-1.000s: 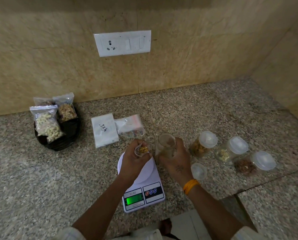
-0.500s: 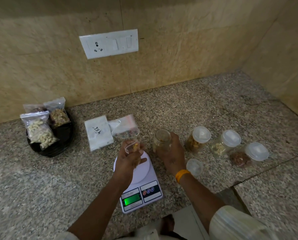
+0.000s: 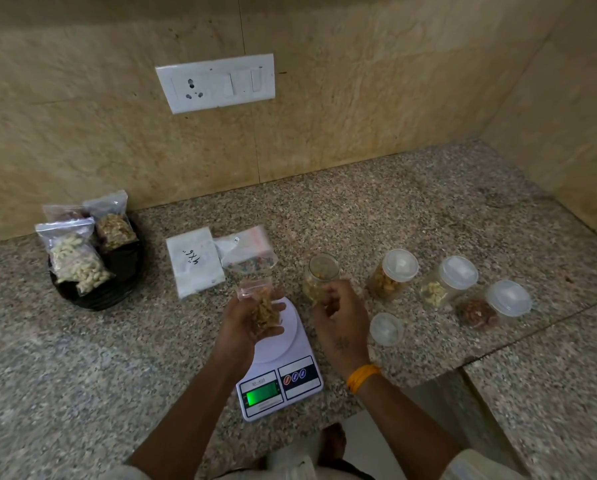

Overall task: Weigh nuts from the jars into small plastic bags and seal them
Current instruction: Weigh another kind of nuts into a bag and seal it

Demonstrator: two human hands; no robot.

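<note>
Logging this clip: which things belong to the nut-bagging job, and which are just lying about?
In use: bag in left hand; open jar by right hand; scale; lid; capped jars; spare bags; filled bags.

Lying about: socket plate.

Countertop (image 3: 394, 209): speckled granite, grey-brown with dark flecks. Wall (image 3: 359, 98): mottled beige-tan stone. Switch plate (image 3: 215, 83): white. Scale (image 3: 283, 372): white body, green lit display, black panel bearing red and blue buttons. Bowl (image 3: 117, 282): black. Bagged nuts in the bowl: pale cream in the front bag (image 3: 73, 261), tan-brown in the rear bag (image 3: 115, 228). Bag in the left hand (image 3: 260, 306): clear, golden-brown contents. Paper packet (image 3: 194, 261): white, black handwriting. Jar lids (image 3: 400, 265): translucent white. Rightmost jar (image 3: 477, 311): reddish-brown contents. Wristband (image 3: 362, 375): orange-yellow.
</note>
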